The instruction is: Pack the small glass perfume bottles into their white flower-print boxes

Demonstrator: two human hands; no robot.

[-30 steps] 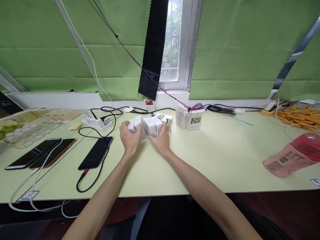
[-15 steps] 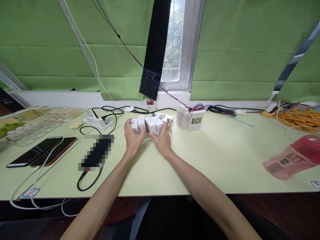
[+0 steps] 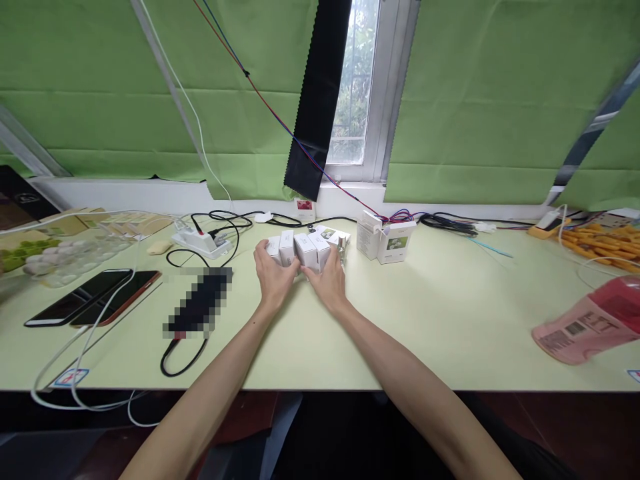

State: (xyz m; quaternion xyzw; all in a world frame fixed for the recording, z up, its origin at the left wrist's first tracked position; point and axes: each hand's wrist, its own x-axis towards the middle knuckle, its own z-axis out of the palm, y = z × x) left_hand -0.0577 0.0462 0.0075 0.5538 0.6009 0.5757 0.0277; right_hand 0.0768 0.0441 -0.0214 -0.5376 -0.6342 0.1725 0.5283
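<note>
Slanting inward from the bottom edge, head view: both bare forearms (image 3: 223, 375). Left hand (image 3: 275, 281) and right hand (image 3: 328, 283) half-closed at centre frame, fingers wrapped round the outer ends, thumbs nearly meeting in front; clasped between them, a row of small white cardboard boxes (image 3: 306, 252), bases hidden. Pale yellow-green tabletop (image 3: 440, 320), lower half.

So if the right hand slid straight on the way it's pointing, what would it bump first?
The small white boxes; the right hand is touching them. Behind those, probably the white box with a picture, though depth is unclear.
</note>
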